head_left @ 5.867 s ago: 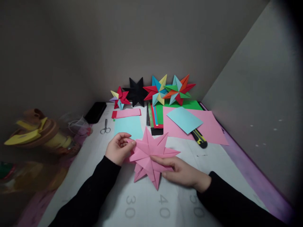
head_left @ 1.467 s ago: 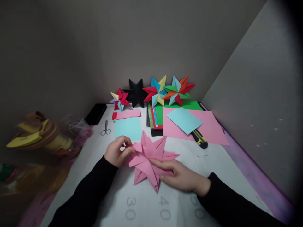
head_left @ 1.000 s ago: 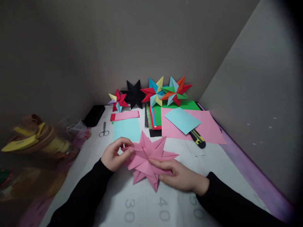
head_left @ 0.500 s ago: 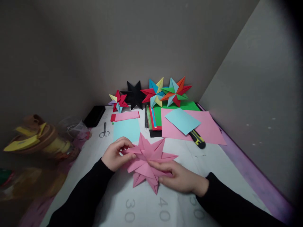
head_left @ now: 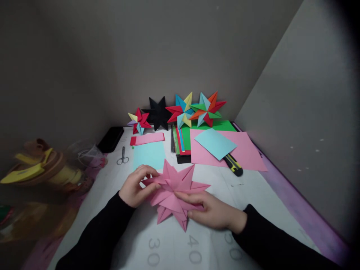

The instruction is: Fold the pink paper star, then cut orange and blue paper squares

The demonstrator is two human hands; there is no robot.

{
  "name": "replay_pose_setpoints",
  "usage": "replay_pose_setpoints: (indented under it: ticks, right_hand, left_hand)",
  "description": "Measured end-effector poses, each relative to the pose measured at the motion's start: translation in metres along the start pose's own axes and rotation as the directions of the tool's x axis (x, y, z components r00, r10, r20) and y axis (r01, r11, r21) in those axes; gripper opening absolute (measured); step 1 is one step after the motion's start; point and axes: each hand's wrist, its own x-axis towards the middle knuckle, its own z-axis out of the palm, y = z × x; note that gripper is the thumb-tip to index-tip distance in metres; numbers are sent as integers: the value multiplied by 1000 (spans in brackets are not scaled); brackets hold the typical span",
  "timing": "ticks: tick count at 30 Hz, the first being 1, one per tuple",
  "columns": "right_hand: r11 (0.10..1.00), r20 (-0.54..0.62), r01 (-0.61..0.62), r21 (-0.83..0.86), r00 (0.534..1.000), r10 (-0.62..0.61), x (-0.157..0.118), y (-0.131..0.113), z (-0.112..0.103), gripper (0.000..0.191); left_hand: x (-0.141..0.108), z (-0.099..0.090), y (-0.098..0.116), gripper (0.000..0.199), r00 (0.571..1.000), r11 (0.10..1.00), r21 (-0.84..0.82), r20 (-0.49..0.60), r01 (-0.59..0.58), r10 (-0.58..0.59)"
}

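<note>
A folded pink paper star (head_left: pixel 174 182) with several points is held between my hands, just above the white table covering. My left hand (head_left: pixel 138 186) pinches one of its left points between thumb and fingers. From the right, my right hand (head_left: pixel 214 210) grips the lower right points, its index finger lying across the star near the centre and its thumb lower down. Part of the right points is hidden behind that hand. Beyond the star lies a light blue paper sheet (head_left: pixel 149 153), close to my left fingers.
Finished paper stars, including a black one (head_left: pixel 159 113) and a multicoloured one (head_left: pixel 207 108), lean on the back wall. Small scissors (head_left: pixel 123 156) and a phone-like black object (head_left: pixel 111 138) lie left. A yellow-black cutter (head_left: pixel 234 165) rests on a pink sheet (head_left: pixel 250 150). A flowerpot (head_left: pixel 54 167) stands far left.
The whole view has shifted slightly, so things on the table appear a little further left. Both hands keep the same hold on the pink star.
</note>
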Motion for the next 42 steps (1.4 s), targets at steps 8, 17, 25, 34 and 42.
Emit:
replay_pose_setpoints:
  ticks: [8, 17, 25, 34, 42]
  right_hand:
    - [999, 4, -42, -2, 999, 42, 0, -1, 0, 52]
    - [1000, 6, -2, -14, 1000, 2, 0, -2, -1, 54]
    - [1000, 10, 14, -1, 1000, -14, 0, -4, -1, 56]
    - [999, -2, 30, -39, 1000, -30, 0, -2, -2, 53]
    - [998, -70, -55, 39, 996, 57, -1, 4, -1, 54]
  left_hand:
    - [-1, 3, 6, 5, 994, 994, -31, 35, 101, -100]
    - [-1, -4, 0, 19, 993, 990, -105, 79, 96, -87]
    - [1, -10, 7, 20, 948, 965, -128, 252, 230, -193]
    - [-1, -13, 10, 27, 929, 995, -82, 370, 56, -21]
    - [-6, -24, -4, 28, 976, 994, 98, 216, -54, 32]
